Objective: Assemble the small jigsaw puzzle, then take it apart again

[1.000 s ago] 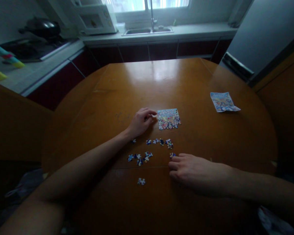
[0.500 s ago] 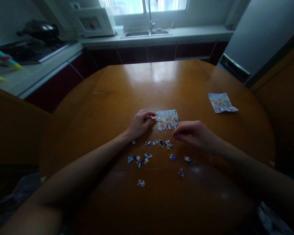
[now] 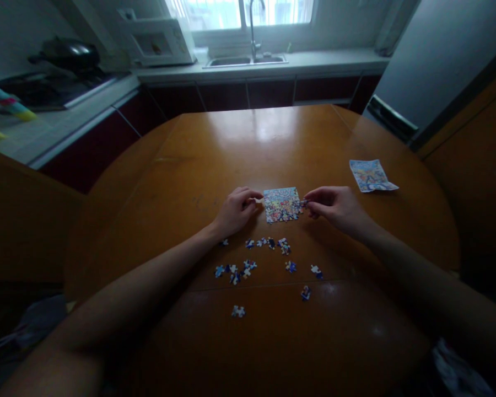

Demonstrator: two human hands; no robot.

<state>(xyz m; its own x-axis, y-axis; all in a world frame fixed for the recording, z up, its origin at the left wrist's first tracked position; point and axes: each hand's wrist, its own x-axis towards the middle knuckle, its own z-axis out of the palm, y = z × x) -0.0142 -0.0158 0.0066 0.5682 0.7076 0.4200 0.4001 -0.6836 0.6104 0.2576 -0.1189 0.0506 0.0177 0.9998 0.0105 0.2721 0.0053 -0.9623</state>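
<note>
A partly joined jigsaw puzzle (image 3: 280, 204) lies flat on the wooden table, its upper part pale blue and its lower part many-coloured. My left hand (image 3: 236, 210) rests at its left edge, fingers apart and the index fingertip by the border, holding nothing. At the right edge, my right hand (image 3: 333, 207) pinches a small puzzle piece (image 3: 303, 203) between thumb and forefinger, against the puzzle's side. Nearer to me lie several loose pieces, among them a dark one (image 3: 271, 243), a blue one (image 3: 219, 271) and a joined cluster (image 3: 284, 246).
A creased picture sheet (image 3: 372, 176) lies on the right of the round-ended table (image 3: 215, 143). Lone pieces (image 3: 238, 311) sit close to me. Beyond the table are a counter with a sink (image 3: 248, 60), a microwave (image 3: 161, 41) and a pan (image 3: 70, 53) on the stove.
My right hand has moved up and away from me to the puzzle's right edge, where the pinched piece now shows. My left hand stays in place. The view has tilted slightly.
</note>
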